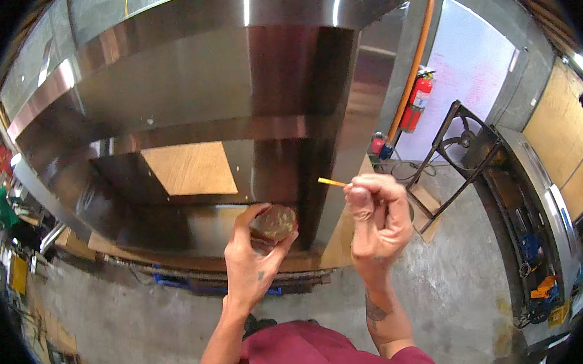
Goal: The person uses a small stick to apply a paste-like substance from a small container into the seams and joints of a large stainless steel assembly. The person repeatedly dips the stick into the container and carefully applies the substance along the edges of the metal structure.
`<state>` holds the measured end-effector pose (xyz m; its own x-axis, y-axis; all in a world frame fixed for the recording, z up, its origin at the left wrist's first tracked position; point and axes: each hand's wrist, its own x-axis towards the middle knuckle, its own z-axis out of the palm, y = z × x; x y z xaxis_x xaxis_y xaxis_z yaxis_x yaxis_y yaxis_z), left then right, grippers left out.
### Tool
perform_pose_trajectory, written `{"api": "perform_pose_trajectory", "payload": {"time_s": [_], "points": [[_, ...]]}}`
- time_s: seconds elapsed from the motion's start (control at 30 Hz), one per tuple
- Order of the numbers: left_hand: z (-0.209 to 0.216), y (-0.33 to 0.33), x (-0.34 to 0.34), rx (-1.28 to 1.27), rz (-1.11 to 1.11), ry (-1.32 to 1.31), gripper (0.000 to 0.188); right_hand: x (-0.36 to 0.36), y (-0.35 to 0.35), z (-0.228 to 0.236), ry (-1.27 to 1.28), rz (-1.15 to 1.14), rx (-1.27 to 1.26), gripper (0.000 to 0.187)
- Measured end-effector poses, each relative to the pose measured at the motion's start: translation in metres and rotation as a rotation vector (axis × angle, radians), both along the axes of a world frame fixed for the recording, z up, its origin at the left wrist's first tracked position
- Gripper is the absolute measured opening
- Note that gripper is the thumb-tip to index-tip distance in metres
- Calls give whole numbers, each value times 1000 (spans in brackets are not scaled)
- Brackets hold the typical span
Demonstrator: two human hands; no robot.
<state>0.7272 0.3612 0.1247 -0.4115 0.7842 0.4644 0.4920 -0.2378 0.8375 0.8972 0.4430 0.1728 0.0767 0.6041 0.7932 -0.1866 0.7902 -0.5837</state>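
Observation:
My left hand [244, 258] is wrapped around a small round tub [274, 224] with a brownish, glossy top, held in front of the steel frame. My right hand [380, 216] pinches a thin yellow stick [333, 182] between thumb and fingertips; it points left, and its kind is too small to tell. The stick is apart from the tub. Beyond both hands stands a large box-shaped stainless steel unit [189, 74], with a square opening [189, 170] in its inner panel through which pale wood shows.
The steel unit rests on a wooden-topped support [343, 239]. At the right are a red fire extinguisher [418, 99], a whiteboard [470, 75], a dark metal frame [461, 140] and a long steel unit [542, 185] with tools inside. A person in green [3, 209] is far left.

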Motion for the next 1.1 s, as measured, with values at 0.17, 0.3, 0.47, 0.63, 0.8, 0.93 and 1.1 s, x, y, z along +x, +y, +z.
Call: {"api": "perform_pose_trajectory", "payload": {"time_s": [0.17, 0.3, 0.47, 0.63, 0.8, 0.93, 1.1], "points": [[-8, -1, 0, 63, 0, 106, 67, 2, -20, -32, -193, 43, -68, 15], [-13, 1, 2, 94, 3, 167, 68, 11, -23, -31, -433, -84, 69, 22], [-10, 2, 5, 94, 10, 222, 69, 6, -20, -27, -580, -296, 221, 29], [-11, 3, 5, 131, 10, 272, 71, 4, -17, -32, -653, -344, 230, 43], [-15, 0, 4, 118, 27, 290, 71, 3, -18, -33, -659, -322, 227, 46], [-14, -3, 8, 100, 37, 244, 69, 6, -19, -31, -669, -300, 240, 43], [-12, -4, 11, 70, 63, 259, 68, 12, -27, -23, -537, -237, 109, 26]]}}
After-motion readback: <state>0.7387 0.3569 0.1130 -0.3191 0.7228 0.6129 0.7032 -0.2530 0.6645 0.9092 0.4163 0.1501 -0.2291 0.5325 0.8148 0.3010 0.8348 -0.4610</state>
